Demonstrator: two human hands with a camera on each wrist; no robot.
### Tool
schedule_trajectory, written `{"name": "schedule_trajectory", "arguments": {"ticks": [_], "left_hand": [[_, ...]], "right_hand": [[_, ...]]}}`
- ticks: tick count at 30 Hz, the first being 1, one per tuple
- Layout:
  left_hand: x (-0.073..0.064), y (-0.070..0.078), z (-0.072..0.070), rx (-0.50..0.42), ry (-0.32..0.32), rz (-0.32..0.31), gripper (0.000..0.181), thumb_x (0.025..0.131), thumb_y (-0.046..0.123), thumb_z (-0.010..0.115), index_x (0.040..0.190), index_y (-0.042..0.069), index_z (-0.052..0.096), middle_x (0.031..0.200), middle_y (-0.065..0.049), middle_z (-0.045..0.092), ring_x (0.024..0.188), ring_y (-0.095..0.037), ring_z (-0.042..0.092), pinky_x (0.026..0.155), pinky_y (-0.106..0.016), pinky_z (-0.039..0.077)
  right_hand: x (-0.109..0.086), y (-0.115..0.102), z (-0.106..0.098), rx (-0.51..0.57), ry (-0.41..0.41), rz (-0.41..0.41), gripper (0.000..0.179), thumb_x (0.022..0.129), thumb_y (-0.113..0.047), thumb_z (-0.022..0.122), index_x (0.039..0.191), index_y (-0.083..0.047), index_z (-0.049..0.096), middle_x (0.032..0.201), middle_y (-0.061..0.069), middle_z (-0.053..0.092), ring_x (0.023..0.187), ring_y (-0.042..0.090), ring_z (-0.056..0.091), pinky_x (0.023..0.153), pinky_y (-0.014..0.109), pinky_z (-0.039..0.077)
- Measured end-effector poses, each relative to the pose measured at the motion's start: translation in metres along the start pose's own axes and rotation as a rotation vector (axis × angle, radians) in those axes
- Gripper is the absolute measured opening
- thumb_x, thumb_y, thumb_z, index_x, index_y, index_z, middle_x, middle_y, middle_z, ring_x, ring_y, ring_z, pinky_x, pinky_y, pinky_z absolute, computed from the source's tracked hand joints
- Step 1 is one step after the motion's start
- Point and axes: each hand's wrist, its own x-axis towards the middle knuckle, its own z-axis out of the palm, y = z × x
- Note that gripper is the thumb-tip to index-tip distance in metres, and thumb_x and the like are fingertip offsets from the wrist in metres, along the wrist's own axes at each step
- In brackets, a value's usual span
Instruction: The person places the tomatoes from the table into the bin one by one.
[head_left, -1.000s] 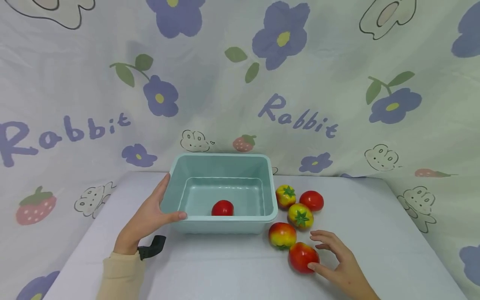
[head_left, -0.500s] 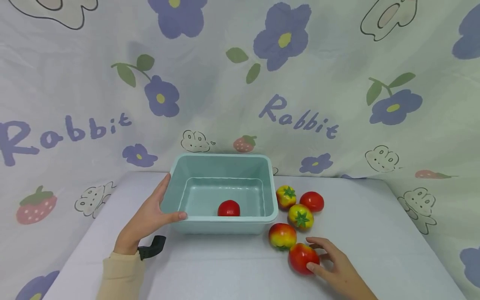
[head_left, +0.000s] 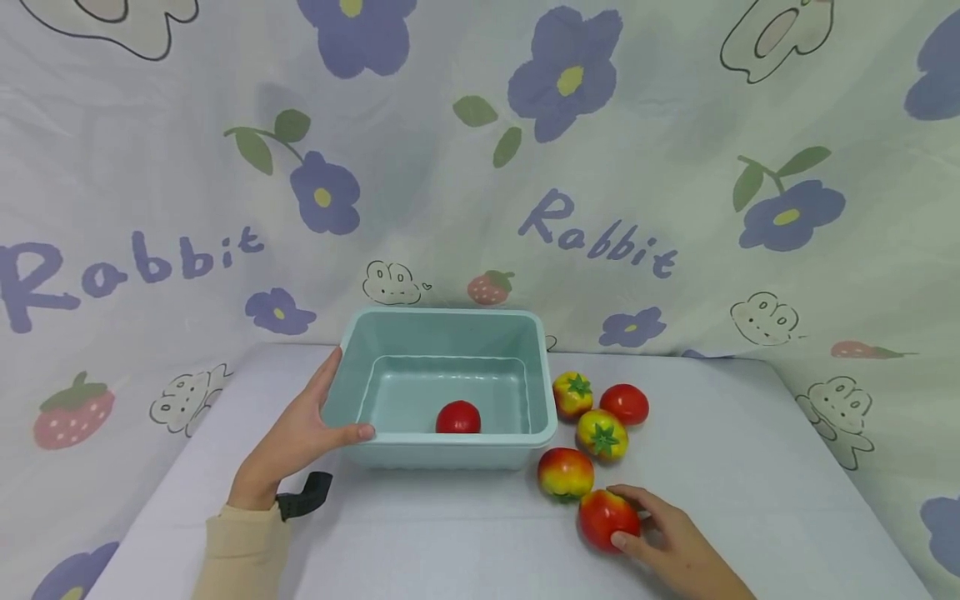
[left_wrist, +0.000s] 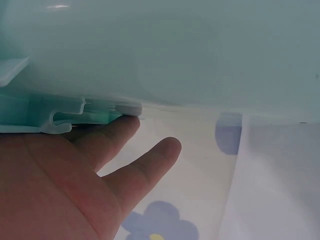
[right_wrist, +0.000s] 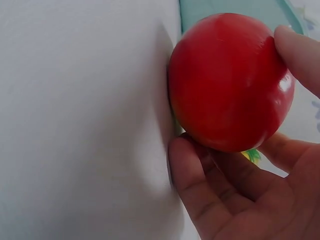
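Observation:
A light teal plastic bin (head_left: pixel 442 450) stands at the back of the table, with one red tomato (head_left: pixel 458 417) inside near its front wall. My left hand (head_left: pixel 292 442) rests on the bin's left front corner, thumb on the front rim. The left wrist view shows straight fingers (left_wrist: pixel 150 170) under the rim. To the right, my right hand (head_left: pixel 667 542) holds a red tomato with a yellowish top (head_left: pixel 606 521) between thumb and curled fingers. Seen from the right wrist, this tomato (right_wrist: pixel 230 82) sits low against the white tabletop, and the fingers reach around its lower side.
Several more tomatoes lie right of the bin: a red-and-yellow one (head_left: pixel 565 473) touching or nearly touching the held tomato, yellow ones with green calyxes (head_left: pixel 602 436), and a red one (head_left: pixel 625 404). A printed curtain (head_left: pixel 442 167) hangs behind the white table (head_left: pixel 450 550).
My right hand's fingers have closed around the red tomato, which stays about in place. The tomato in the bin rolled slightly right and stopped. My left hand has not moved.

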Motion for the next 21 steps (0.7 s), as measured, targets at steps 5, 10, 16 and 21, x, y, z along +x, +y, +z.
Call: {"name": "schedule_trajectory", "arguments": {"ticks": [5,10,16,21], "left_hand": [[0.000,0.001,0.000,-0.002,0.002,-0.004,0.123,0.080,0.032,0.085,0.162,0.016,-0.005,0.168,-0.009,-0.003,0.152,-0.042,0.004,0.111,-0.074,0.016],[0.000,0.001,0.001,-0.001,0.007,0.003,0.123,0.080,0.032,0.085,0.162,0.015,-0.005,0.168,-0.010,-0.003,0.152,-0.043,0.005,0.111,-0.075,0.017],[0.000,0.001,0.001,0.004,0.007,0.006,0.123,0.080,0.032,0.085,0.162,0.017,-0.005,0.169,-0.010,-0.002,0.152,-0.042,0.005,0.111,-0.074,0.017],[-0.001,0.002,0.001,0.006,0.010,0.001,0.123,0.079,0.033,0.085,0.162,0.016,-0.005,0.169,-0.009,-0.002,0.152,-0.042,0.005,0.111,-0.074,0.017]], "right_hand": [[-0.001,0.000,-0.002,0.002,0.000,-0.013,0.068,0.087,-0.040,0.077,0.141,-0.007,0.051,0.131,0.009,0.059,0.107,0.024,0.057,0.080,0.039,0.060],[-0.002,-0.001,-0.005,-0.006,0.030,-0.039,0.066,0.087,-0.039,0.077,0.138,-0.007,0.050,0.132,0.009,0.059,0.109,0.024,0.058,0.081,0.033,0.060],[-0.006,-0.008,-0.010,-0.017,0.081,-0.039,0.064,0.085,-0.039,0.080,0.135,-0.008,0.052,0.131,0.009,0.059,0.110,0.025,0.059,0.085,0.034,0.059],[-0.007,-0.015,-0.013,-0.047,0.118,-0.074,0.061,0.085,-0.039,0.080,0.132,-0.011,0.054,0.129,0.007,0.061,0.112,0.025,0.059,0.089,0.036,0.058]]}}
